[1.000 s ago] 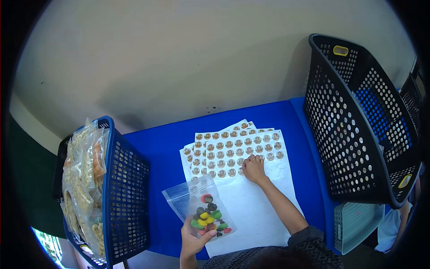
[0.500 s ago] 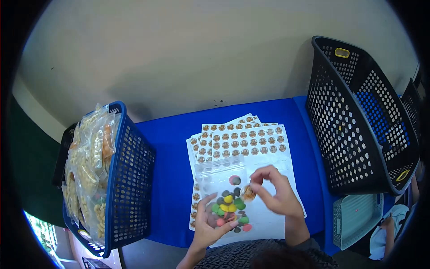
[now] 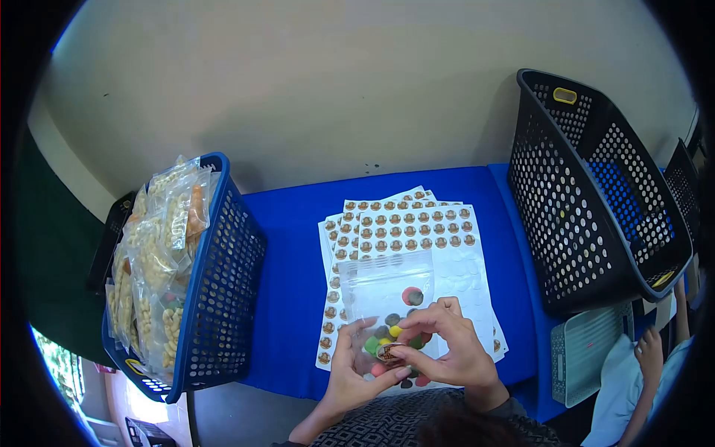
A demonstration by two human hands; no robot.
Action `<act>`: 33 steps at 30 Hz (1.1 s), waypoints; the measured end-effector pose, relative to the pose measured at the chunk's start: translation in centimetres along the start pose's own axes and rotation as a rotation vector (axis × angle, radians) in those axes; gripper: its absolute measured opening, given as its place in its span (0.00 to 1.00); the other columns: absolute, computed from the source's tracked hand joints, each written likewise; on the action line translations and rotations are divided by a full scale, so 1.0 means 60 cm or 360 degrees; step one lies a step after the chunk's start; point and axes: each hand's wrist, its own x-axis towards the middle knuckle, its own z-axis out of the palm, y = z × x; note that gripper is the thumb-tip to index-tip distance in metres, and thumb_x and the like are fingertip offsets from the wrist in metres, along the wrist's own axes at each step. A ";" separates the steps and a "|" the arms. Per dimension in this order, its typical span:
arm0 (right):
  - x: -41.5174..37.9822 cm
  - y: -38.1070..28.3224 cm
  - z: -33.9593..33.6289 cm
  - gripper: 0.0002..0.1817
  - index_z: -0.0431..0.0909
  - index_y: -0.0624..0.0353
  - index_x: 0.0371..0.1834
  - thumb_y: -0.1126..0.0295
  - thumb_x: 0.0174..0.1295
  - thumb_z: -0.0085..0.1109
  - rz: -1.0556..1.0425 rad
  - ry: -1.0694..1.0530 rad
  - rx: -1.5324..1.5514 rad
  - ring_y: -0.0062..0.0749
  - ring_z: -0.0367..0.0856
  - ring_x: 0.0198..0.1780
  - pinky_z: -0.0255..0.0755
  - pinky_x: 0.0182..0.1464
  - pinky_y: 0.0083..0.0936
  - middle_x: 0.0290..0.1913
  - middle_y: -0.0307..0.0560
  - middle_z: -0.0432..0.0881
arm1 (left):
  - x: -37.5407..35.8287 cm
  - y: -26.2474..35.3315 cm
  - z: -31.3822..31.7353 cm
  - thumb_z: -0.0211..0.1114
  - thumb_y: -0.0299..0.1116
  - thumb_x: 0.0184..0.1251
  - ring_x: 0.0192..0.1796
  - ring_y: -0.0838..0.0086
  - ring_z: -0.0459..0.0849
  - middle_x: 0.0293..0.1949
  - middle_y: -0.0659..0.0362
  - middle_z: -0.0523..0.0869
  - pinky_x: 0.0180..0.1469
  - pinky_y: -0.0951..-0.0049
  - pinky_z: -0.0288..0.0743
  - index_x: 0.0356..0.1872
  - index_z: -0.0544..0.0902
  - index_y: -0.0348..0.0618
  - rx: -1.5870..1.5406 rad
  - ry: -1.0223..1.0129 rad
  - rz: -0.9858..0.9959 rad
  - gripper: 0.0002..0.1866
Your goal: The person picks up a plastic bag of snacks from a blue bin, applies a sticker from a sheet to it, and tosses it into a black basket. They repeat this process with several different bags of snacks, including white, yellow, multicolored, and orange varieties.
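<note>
A clear zip bag (image 3: pixel 387 279) with round pieces in green, yellow, pink and dark grey lies tilted over the sticker sheets. My left hand (image 3: pixel 348 378) grips its lower left side, thumb across the front. A round brown sticker (image 3: pixel 386 352) sits against the bag's front among the coloured pieces. The fingers of my right hand (image 3: pixel 453 352) are drawn together at that sticker, the thumb tip on its edge. Underneath are several white sheets of round brown stickers (image 3: pixel 417 231); the top one has bare backing in its lower part.
On the left, a blue basket (image 3: pixel 237 287) is heaped with filled clear bags (image 3: pixel 160 261). A tall black basket (image 3: pixel 555 201) stands at right, with a pale green tray (image 3: pixel 588 357) below it. Another person's hand (image 3: pixel 649 354) shows at lower right. Blue cloth (image 3: pixel 290 223) covers the table.
My right hand has moved down and left, bringing the sticker from above the bag onto its front. The other person's hand at lower right has risen.
</note>
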 end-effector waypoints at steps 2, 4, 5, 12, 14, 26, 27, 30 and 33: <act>-0.003 -0.001 0.000 0.17 0.69 0.56 0.39 0.68 0.45 0.60 -0.0022 -0.0029 -0.0027 0.17 0.69 0.27 0.49 0.40 0.21 0.25 0.34 0.77 | -0.005 0.005 0.001 0.66 0.23 0.41 0.49 0.65 0.70 0.47 0.43 0.63 0.48 0.70 0.69 0.51 0.50 0.33 0.0015 -0.0016 -0.0027 0.38; -0.007 -0.004 0.004 0.17 0.69 0.56 0.38 0.68 0.45 0.60 -0.0007 0.0006 -0.0017 0.17 0.69 0.26 0.50 0.40 0.20 0.25 0.35 0.77 | -0.008 0.007 0.002 0.65 0.23 0.43 0.48 0.66 0.71 0.47 0.43 0.64 0.47 0.71 0.70 0.51 0.50 0.33 -0.0070 -0.0003 -0.0069 0.36; -0.009 -0.006 0.006 0.17 0.69 0.56 0.38 0.68 0.45 0.61 0.0011 0.0040 -0.0007 0.17 0.69 0.25 0.50 0.40 0.20 0.25 0.35 0.78 | -0.010 0.009 0.002 0.65 0.23 0.43 0.48 0.66 0.71 0.47 0.43 0.64 0.47 0.71 0.70 0.51 0.50 0.33 -0.0069 -0.0002 -0.0068 0.36; -0.016 -0.009 0.015 0.16 0.69 0.56 0.37 0.69 0.43 0.61 -0.0010 0.0158 -0.0011 0.17 0.69 0.23 0.51 0.39 0.20 0.25 0.35 0.77 | -0.015 0.015 -0.001 0.61 0.27 0.48 0.41 0.71 0.74 0.47 0.45 0.65 0.31 0.80 0.73 0.52 0.50 0.34 0.0030 0.0009 -0.0120 0.33; -0.019 -0.009 0.017 0.16 0.70 0.56 0.36 0.70 0.43 0.61 -0.0038 0.0209 -0.0056 0.17 0.69 0.22 0.51 0.38 0.20 0.25 0.35 0.77 | -0.016 0.016 0.000 0.61 0.28 0.48 0.39 0.72 0.75 0.47 0.45 0.65 0.26 0.83 0.73 0.52 0.50 0.35 0.0024 0.0012 -0.0165 0.33; -0.024 -0.014 0.024 0.15 0.70 0.57 0.35 0.71 0.42 0.61 0.0004 0.0253 -0.0074 0.18 0.67 0.21 0.52 0.37 0.20 0.24 0.35 0.77 | -0.019 0.017 -0.001 0.59 0.28 0.50 0.35 0.74 0.75 0.47 0.45 0.65 0.20 0.87 0.70 0.52 0.51 0.35 0.0029 -0.0008 -0.0155 0.31; -0.024 -0.016 0.024 0.15 0.70 0.57 0.35 0.71 0.42 0.61 0.0003 0.0250 -0.0073 0.18 0.67 0.21 0.52 0.37 0.20 0.24 0.35 0.77 | -0.019 0.017 0.000 0.59 0.28 0.50 0.35 0.74 0.75 0.46 0.45 0.65 0.20 0.87 0.70 0.52 0.51 0.35 0.0043 0.0003 -0.0151 0.31; -0.025 -0.024 0.025 0.16 0.70 0.57 0.35 0.71 0.42 0.61 0.0008 0.0258 -0.0159 0.18 0.67 0.22 0.52 0.37 0.20 0.24 0.34 0.76 | -0.021 0.010 0.000 0.59 0.26 0.50 0.36 0.74 0.75 0.46 0.45 0.66 0.23 0.86 0.70 0.51 0.51 0.33 0.0061 0.0033 -0.0092 0.30; -0.026 -0.024 0.028 0.15 0.70 0.57 0.35 0.71 0.42 0.61 -0.0039 0.0277 -0.0289 0.18 0.67 0.22 0.52 0.36 0.20 0.24 0.35 0.77 | -0.020 -0.008 -0.002 0.60 0.25 0.49 0.38 0.73 0.75 0.45 0.46 0.67 0.30 0.83 0.72 0.51 0.52 0.32 0.0109 0.0069 0.0062 0.30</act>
